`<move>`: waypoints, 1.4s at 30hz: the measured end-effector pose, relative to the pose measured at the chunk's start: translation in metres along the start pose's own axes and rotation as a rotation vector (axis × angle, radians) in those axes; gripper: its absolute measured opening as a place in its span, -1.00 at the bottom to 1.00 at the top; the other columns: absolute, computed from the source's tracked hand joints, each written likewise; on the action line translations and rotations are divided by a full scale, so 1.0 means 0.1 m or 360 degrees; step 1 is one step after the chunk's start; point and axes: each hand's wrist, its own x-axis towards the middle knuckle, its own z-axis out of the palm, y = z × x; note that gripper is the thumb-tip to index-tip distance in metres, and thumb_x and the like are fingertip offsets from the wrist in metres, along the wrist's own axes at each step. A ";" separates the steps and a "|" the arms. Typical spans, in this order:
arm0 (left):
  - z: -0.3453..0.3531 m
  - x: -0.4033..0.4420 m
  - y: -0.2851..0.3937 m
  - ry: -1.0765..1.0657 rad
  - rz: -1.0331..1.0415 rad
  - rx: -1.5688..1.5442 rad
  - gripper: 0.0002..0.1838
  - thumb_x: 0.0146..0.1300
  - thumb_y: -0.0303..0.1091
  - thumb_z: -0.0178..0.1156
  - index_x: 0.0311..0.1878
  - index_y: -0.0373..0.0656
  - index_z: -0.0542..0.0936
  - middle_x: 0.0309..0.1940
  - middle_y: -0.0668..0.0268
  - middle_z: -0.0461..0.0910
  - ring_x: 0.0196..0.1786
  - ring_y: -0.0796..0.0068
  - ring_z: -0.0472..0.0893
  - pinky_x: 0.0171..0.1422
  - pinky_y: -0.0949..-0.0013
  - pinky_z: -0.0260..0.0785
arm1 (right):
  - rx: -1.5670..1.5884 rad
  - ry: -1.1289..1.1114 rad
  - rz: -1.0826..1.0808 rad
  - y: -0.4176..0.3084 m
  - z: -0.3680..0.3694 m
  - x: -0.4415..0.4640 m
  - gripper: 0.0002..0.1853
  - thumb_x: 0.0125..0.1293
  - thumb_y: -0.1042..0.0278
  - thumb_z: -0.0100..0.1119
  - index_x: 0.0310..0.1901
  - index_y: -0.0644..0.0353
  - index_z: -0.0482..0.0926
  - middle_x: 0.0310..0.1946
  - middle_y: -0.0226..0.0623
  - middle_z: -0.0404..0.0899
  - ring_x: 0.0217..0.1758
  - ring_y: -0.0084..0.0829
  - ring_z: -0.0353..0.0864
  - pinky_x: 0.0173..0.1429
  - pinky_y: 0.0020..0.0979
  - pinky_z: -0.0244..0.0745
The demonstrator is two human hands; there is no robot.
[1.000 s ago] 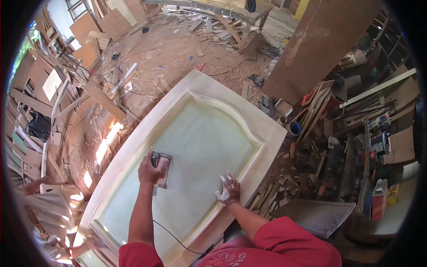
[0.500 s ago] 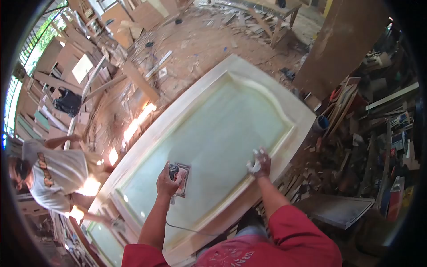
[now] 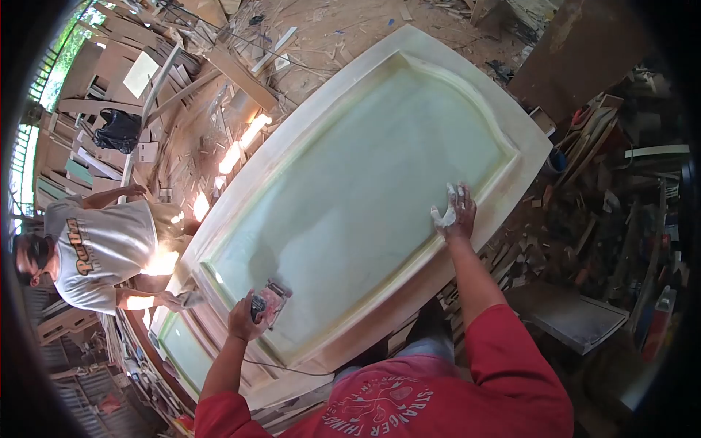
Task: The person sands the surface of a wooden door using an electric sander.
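A large wooden panel (image 3: 467,69) with a raised moulded frame and a pale green recessed face lies in front of me. My left hand (image 3: 244,319) grips an electric sander (image 3: 270,303), its base down on the recessed face near the lower left. A thin cord (image 3: 288,370) trails from it over the panel's near edge. My right hand (image 3: 457,212), dusted white, rests at the right moulding with its fingers spread, holding nothing.
To the left, a co-worker in a grey shirt (image 3: 109,248) reaches toward the panel's lower end with a hand (image 3: 171,301). A black bag (image 3: 117,130) hangs among leaning boards. Scrap wood and a dark flat panel (image 3: 566,317) lie on the right.
My left hand has moved the sander down and left across the recessed face. My right hand has shifted slightly along the moulding, and the camera view has shifted.
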 end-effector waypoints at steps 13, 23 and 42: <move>-0.19 2.59 0.90 -0.0169 0.0645 -0.0048 -0.01 0.00 -0.26 0.42 0.63 -0.11 0.43 -0.16 0.07 0.70 -0.14 -0.08 0.71 0.00 -0.03 0.63 | 0.0208 0.0040 -0.0039 0.03 -0.05 0.05 -0.01 0.27 -0.19 0.39 0.69 -0.03 0.33 0.76 -0.07 0.19 0.85 -0.02 0.06 0.76 0.09 0.11; -0.12 4.66 2.07 -0.0224 0.0918 -0.0074 -0.08 0.06 -0.25 0.44 0.61 0.01 0.47 -0.11 0.13 0.73 -0.08 -0.04 0.74 0.05 -0.02 0.63 | 0.0254 -0.0016 -0.0051 0.05 -0.08 0.10 0.00 0.29 -0.21 0.39 0.72 -0.07 0.29 0.78 -0.06 0.15 0.86 0.00 0.03 0.73 0.11 0.14; 0.14 5.59 3.24 0.0076 0.0093 -0.0224 -0.18 0.19 0.03 0.45 0.52 -0.03 0.53 0.06 -0.09 0.81 0.13 -0.16 0.81 0.26 -0.05 0.66 | 0.0298 0.0020 -0.0025 0.07 -0.04 0.10 -0.02 0.27 -0.16 0.38 0.70 -0.07 0.30 0.76 -0.06 0.19 0.84 -0.02 0.10 0.74 0.09 0.16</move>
